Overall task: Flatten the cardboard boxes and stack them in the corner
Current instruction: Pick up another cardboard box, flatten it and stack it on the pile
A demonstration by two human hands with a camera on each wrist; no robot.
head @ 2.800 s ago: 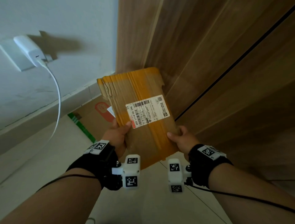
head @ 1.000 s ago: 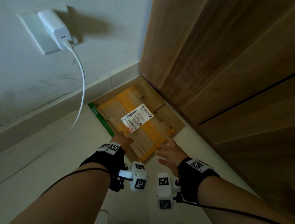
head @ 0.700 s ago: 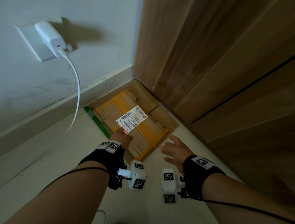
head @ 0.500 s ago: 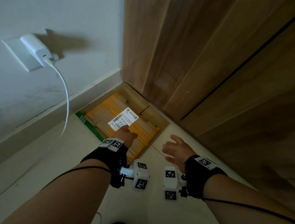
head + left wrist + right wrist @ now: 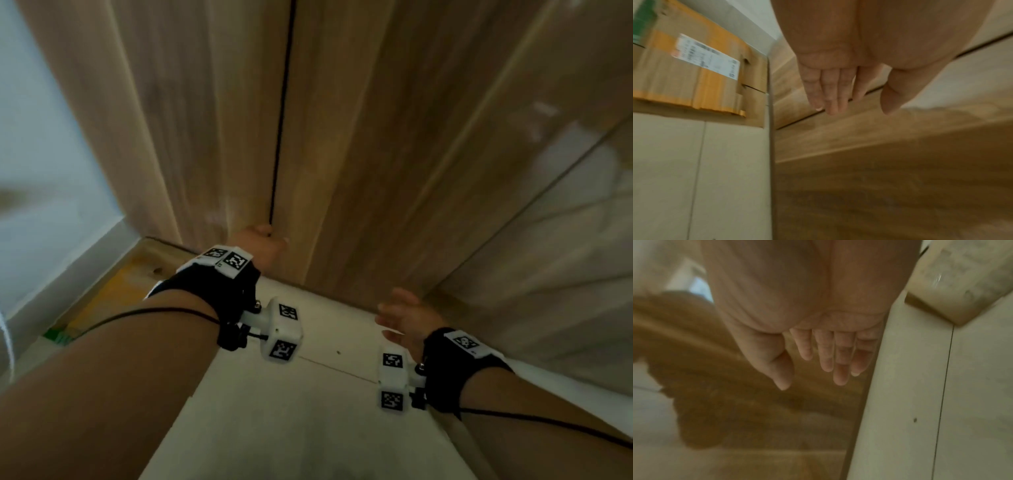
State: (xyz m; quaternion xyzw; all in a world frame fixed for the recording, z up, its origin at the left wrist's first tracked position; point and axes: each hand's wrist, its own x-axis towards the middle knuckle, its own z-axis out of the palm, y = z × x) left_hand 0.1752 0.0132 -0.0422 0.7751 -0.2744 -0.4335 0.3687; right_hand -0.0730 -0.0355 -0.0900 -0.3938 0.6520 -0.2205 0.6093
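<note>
The flattened cardboard box [image 5: 694,78], with yellow tape and a white shipping label [image 5: 709,56], lies flat on a larger cardboard sheet [image 5: 754,104] in the corner between wall and wooden cabinet. In the head view only a strip of that stack [image 5: 113,294] shows beside my left forearm. My left hand [image 5: 263,246] is lifted clear of the stack, close to the cabinet front; the left wrist view shows the left hand [image 5: 855,97] with straight fingers, holding nothing. My right hand [image 5: 400,315] hovers open and empty above the floor, and the right wrist view shows the right hand [image 5: 813,369] with fingers loosely spread.
A wooden cabinet [image 5: 376,154] with a dark door gap rises straight ahead and to the right. A white wall with a skirting board [image 5: 68,274] runs along the left. Pale tiled floor [image 5: 308,411] lies under both arms. The frames are motion-blurred.
My left hand has come off the labelled cardboard and risen toward the cabinet. The right hand stays open and has drifted right. The head view has swung right, away from the stack.
</note>
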